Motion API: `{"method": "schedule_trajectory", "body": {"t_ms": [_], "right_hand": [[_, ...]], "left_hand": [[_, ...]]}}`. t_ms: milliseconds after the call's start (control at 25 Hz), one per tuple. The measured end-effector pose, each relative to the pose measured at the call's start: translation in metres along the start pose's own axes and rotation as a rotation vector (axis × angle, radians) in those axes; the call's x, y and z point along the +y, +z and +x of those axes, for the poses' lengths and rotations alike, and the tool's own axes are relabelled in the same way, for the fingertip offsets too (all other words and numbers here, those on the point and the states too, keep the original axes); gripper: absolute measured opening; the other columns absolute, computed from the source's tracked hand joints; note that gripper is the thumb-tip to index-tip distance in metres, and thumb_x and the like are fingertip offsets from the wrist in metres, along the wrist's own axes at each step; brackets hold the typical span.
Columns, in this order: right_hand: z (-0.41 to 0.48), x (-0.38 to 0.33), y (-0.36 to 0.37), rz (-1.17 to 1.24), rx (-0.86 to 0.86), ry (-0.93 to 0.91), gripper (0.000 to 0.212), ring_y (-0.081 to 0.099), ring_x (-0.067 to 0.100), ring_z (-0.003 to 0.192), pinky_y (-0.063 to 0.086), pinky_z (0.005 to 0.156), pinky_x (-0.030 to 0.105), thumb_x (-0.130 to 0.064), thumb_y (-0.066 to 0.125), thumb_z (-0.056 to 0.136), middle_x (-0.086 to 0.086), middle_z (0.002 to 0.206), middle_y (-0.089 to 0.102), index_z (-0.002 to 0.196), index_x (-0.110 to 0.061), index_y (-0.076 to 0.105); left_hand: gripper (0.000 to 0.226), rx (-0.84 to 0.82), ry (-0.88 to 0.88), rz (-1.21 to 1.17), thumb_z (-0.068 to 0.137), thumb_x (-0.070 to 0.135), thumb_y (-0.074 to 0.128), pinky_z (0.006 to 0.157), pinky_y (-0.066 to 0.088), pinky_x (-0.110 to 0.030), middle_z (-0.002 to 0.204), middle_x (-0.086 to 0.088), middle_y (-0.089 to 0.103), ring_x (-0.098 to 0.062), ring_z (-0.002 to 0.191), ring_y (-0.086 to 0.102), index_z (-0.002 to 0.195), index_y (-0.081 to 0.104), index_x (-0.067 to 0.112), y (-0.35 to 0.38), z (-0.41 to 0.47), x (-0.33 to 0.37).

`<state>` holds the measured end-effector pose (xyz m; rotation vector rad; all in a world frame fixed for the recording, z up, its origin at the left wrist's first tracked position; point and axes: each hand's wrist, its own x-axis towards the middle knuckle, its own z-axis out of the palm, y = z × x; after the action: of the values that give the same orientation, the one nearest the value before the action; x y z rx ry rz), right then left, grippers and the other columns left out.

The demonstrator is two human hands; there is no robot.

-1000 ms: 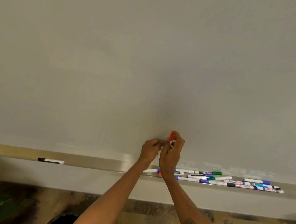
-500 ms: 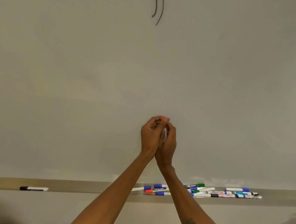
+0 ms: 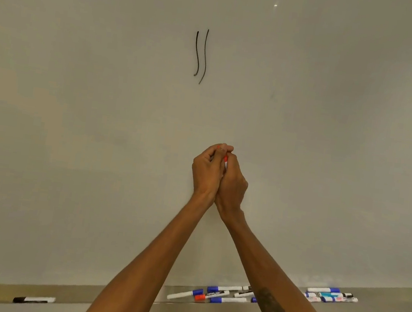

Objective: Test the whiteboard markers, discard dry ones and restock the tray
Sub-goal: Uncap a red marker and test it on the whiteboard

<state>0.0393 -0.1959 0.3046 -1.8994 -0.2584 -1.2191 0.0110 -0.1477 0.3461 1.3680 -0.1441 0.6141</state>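
Red marker (image 3: 225, 159) is held up in front of the whiteboard (image 3: 74, 112), which bears two black lines (image 3: 201, 55). The tray (image 3: 92, 295) below carries a cluster of markers (image 3: 220, 294) at right and a black marker (image 3: 34, 300) alone at left. Left hand (image 3: 206, 171) and right hand (image 3: 234, 183) press together, fingers (image 3: 224, 148) curled tight round the red marker; only red slivers show.
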Motion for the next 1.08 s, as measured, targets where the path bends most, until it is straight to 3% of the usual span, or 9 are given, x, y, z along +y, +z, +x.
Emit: {"method": "schedule_trajectory", "body": {"t_ms": [200, 320, 400, 520, 640, 760, 880, 1000, 1080], "right_hand": [[0.019, -0.014, -0.007, 0.053, -0.017, -0.037, 0.028, 0.054, 0.009, 0.056, 0.051, 0.05, 0.035, -0.033, 0.043, 0.103, -0.002, 0.071, 0.063, 0.101, -0.011, 0.06], [0.032, -0.028, -0.016, 0.24, -0.012, 0.042, 0.033, 0.057, -0.002, 0.085, 0.046, 0.073, 0.014, -0.031, 0.037, 0.106, -0.003, 0.104, 0.062, 0.126, -0.013, 0.057], [0.049, -0.038, -0.02, 0.308, 0.0, 0.074, 0.039, 0.054, -0.006, 0.086, 0.044, 0.074, 0.009, -0.022, 0.039, 0.106, -0.001, 0.109, 0.055, 0.144, -0.013, 0.045], [0.079, -0.056, -0.029, 0.455, -0.03, 0.086, 0.046, 0.061, 0.007, 0.075, 0.053, 0.068, 0.016, -0.022, 0.044, 0.104, 0.007, 0.104, 0.058, 0.149, -0.025, 0.034], [0.102, -0.075, -0.042, 0.658, -0.031, 0.109, 0.023, 0.069, 0.018, 0.072, 0.059, 0.067, 0.024, -0.016, 0.055, 0.1, 0.011, 0.099, 0.067, 0.123, -0.021, 0.058], [0.119, -0.084, -0.046, 0.912, -0.074, 0.213, 0.02, 0.072, 0.026, 0.086, 0.06, 0.08, 0.037, -0.012, 0.057, 0.098, 0.014, 0.1, 0.071, 0.115, -0.006, 0.067], [0.131, -0.083, -0.048, 1.143, -0.169, 0.319, 0.029, 0.067, 0.027, 0.11, 0.053, 0.096, 0.043, -0.014, 0.048, 0.101, 0.014, 0.112, 0.071, 0.125, -0.011, 0.064], [0.138, -0.082, -0.045, 1.259, -0.218, 0.322, 0.032, 0.063, 0.025, 0.118, 0.05, 0.094, 0.041, -0.011, 0.052, 0.099, 0.01, 0.119, 0.069, 0.13, -0.015, 0.059], [0.141, -0.081, -0.039, 1.191, -0.209, 0.255, 0.027, 0.064, 0.023, 0.112, 0.051, 0.088, 0.039, -0.018, 0.055, 0.099, 0.008, 0.117, 0.07, 0.126, -0.018, 0.059]], "left_hand": [[0.023, -0.02, 0.079, -0.184, 0.102, 0.017, 0.052, 0.101, 0.053, -0.045, 0.099, -0.007, 0.075, -0.022, 0.101, 0.071, 0.094, 0.073, 0.014, 0.002, 0.02, 0.034], [0.022, 0.036, 0.227, -0.194, 0.103, 0.019, 0.052, 0.104, 0.05, -0.042, 0.102, -0.007, 0.075, -0.021, 0.104, 0.07, 0.101, 0.071, 0.009, -0.002, 0.036, 0.06], [0.023, 0.07, 0.342, -0.109, 0.102, 0.024, 0.054, 0.103, 0.05, -0.034, 0.105, -0.001, 0.075, -0.014, 0.107, 0.068, 0.106, 0.071, 0.01, -0.006, 0.048, 0.079], [0.027, 0.147, 0.507, -0.052, 0.099, 0.027, 0.059, 0.1, 0.051, -0.029, 0.11, -0.001, 0.074, -0.011, 0.11, 0.066, 0.113, 0.071, 0.007, -0.013, 0.071, 0.103], [0.036, 0.217, 0.585, 0.004, 0.097, 0.029, 0.06, 0.109, 0.045, -0.027, 0.125, -0.007, 0.069, -0.013, 0.126, 0.058, 0.123, 0.068, 0.006, -0.023, 0.103, 0.115], [0.044, 0.209, 0.639, 0.109, 0.097, 0.041, 0.057, 0.115, 0.028, -0.013, 0.142, -0.009, 0.056, -0.022, 0.144, 0.039, 0.128, 0.066, 0.011, -0.033, 0.133, 0.117], [0.045, 0.218, 0.707, 0.203, 0.098, 0.04, 0.055, 0.116, 0.022, -0.012, 0.15, -0.012, 0.046, -0.028, 0.149, 0.028, 0.132, 0.063, 0.012, -0.04, 0.157, 0.115], [0.047, 0.207, 0.73, 0.259, 0.101, 0.042, 0.05, 0.119, 0.02, -0.015, 0.148, -0.015, 0.049, -0.028, 0.149, 0.028, 0.136, 0.059, 0.012, -0.047, 0.174, 0.105], [0.043, 0.226, 0.732, 0.32, 0.102, 0.035, 0.051, 0.12, 0.024, -0.021, 0.152, -0.013, 0.045, -0.028, 0.149, 0.027, 0.139, 0.057, 0.013, -0.052, 0.18, 0.094]]}}
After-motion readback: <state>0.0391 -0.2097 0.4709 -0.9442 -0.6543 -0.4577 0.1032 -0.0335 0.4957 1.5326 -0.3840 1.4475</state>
